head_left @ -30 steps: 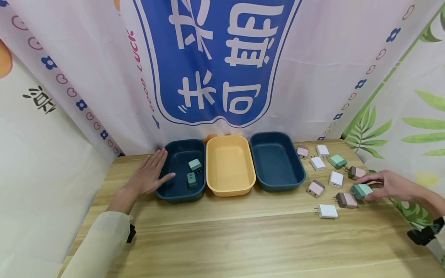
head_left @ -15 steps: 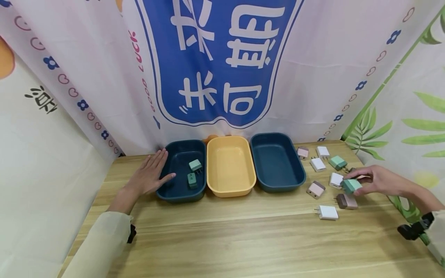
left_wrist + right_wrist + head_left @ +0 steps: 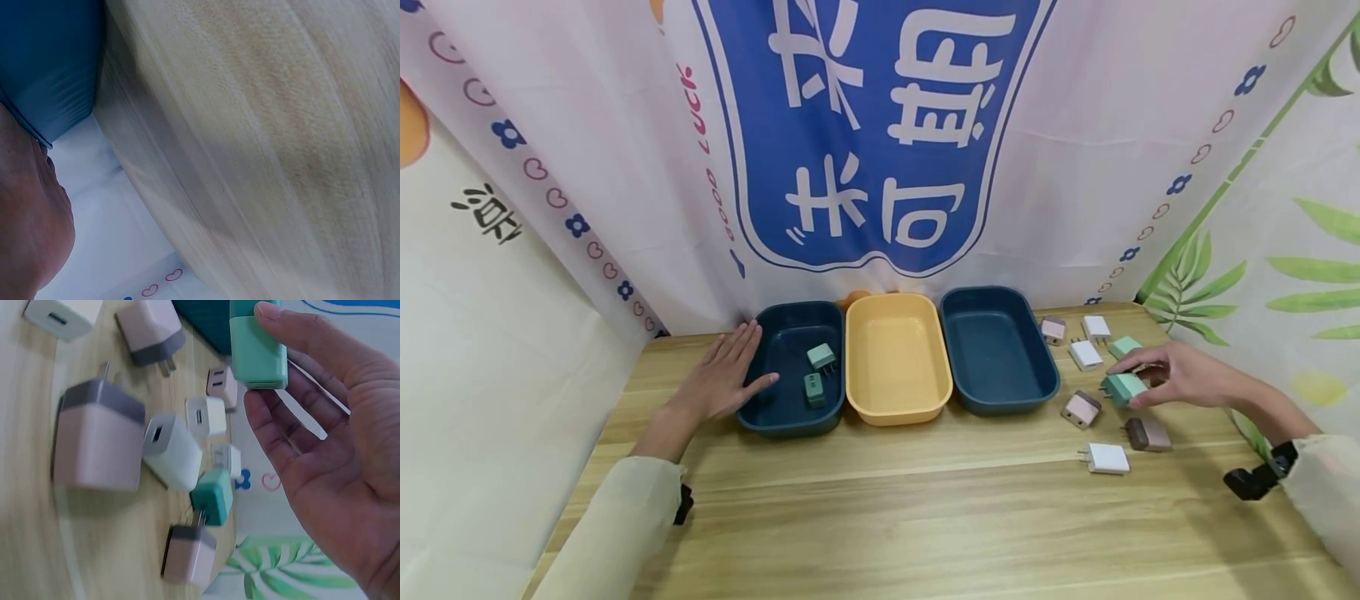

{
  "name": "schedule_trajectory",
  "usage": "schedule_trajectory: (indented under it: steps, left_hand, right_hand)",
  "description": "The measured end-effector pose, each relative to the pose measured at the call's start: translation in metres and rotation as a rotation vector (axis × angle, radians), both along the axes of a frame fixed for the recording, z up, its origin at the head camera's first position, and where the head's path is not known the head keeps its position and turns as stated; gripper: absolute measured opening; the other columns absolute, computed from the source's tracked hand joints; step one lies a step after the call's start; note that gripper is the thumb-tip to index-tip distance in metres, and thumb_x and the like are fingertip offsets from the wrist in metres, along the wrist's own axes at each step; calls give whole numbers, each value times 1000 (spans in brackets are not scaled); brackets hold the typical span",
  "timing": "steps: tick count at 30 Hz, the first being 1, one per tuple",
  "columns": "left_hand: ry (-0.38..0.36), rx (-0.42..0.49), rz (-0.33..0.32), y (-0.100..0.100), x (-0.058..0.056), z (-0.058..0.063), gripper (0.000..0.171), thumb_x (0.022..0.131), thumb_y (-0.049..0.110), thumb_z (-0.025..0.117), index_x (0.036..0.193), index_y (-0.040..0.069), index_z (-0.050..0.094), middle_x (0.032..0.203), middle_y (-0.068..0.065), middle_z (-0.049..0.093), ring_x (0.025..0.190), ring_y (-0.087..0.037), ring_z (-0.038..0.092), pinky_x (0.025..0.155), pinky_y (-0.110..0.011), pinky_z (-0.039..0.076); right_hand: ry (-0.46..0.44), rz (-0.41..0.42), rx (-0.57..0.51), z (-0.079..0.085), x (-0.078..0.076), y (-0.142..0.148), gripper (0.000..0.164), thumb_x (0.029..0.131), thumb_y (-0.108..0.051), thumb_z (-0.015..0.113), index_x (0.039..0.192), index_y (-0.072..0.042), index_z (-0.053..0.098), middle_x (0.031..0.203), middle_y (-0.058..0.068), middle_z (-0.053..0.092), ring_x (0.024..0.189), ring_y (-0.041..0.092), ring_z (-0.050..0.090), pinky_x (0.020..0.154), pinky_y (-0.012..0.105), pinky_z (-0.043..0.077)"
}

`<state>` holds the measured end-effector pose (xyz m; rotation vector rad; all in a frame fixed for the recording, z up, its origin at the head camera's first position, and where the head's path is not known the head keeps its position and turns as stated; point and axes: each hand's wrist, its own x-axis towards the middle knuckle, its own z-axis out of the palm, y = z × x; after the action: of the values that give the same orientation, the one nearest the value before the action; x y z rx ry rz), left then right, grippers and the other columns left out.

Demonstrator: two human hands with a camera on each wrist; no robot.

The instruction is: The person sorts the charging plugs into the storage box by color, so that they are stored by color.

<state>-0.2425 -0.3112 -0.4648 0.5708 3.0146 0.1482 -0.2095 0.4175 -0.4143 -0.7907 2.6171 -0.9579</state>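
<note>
My right hand [image 3: 1198, 375] pinches a green charger plug [image 3: 1124, 389] between thumb and fingers. In the right wrist view that plug [image 3: 259, 353] is held off the table, above the other plugs. Straight fingers of my left hand [image 3: 718, 375] rest on the left rim of a dark blue bin [image 3: 786, 429], the thumb reaching over its inside. Two green plugs, one lighter [image 3: 822, 357] and one darker [image 3: 814, 389], lie in that bin. The left wrist view shows only part of the left hand [image 3: 31, 212] against the bin's wall [image 3: 50, 69].
A yellow bin [image 3: 898, 414] and a second dark blue bin [image 3: 1009, 402] stand in the same row. To their right lie several white plugs [image 3: 1107, 458], pink-and-brown plugs [image 3: 1082, 409] and another green plug [image 3: 1125, 347]. A curtain [image 3: 1060, 208] hangs behind.
My right hand has carried the green charger plug leftward and toward the back, over the other plugs. The left hand stays on the bin's rim.
</note>
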Motion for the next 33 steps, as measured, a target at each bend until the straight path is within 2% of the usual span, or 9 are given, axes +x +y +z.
schedule_trajectory:
  steps: [7,12,15,17,23,25,33]
  left_hand:
    - [6,-5,2,-1,0,0,98,107,66,41,169,0,4,177,-21,1,163,-42,5,130,-63,6]
    - [6,-7,3,-1,1,1,98,107,67,41,169,1,2,178,-20,0,163,-41,4,130,-63,5]
    - [9,-11,5,-1,0,0,98,107,67,41,169,2,1,178,-19,0,164,-41,4,131,-62,5]
    - [17,-10,7,0,0,-1,98,107,66,41,169,1,3,178,-19,1,164,-41,5,131,-61,6]
    - [22,-7,6,0,-2,0,98,107,67,41,169,1,4,178,-19,2,164,-41,6,130,-62,6]
    - [18,-11,5,-1,-2,0,99,107,68,40,169,2,2,178,-19,1,164,-41,5,130,-62,6]
    - [24,-11,6,-1,-1,-1,98,106,67,42,169,0,6,178,-20,3,163,-41,7,131,-61,7]
  right_hand:
    - [30,22,-32,5,-8,-21,44,82,-9,91,123,-9,77,118,9,75,101,2,67,84,21,59]
    - [59,10,8,10,-12,-38,43,82,-18,93,122,-17,78,120,5,76,99,5,69,83,27,60]
    - [40,13,12,13,-15,-48,42,82,-22,93,122,-20,78,122,4,76,102,7,71,84,34,62]
    - [30,19,4,15,-16,-55,42,83,-23,93,122,-21,78,124,3,75,104,7,71,85,32,62]
    - [73,112,-25,21,-24,-74,41,85,-17,91,124,-19,78,125,2,75,109,8,69,93,25,59]
    - [91,130,-20,22,-27,-80,41,85,-18,91,123,-20,78,124,1,76,108,8,69,91,26,59]
    - [39,137,-20,25,-35,-100,42,85,-21,91,125,-18,78,120,3,74,91,13,67,77,27,59]
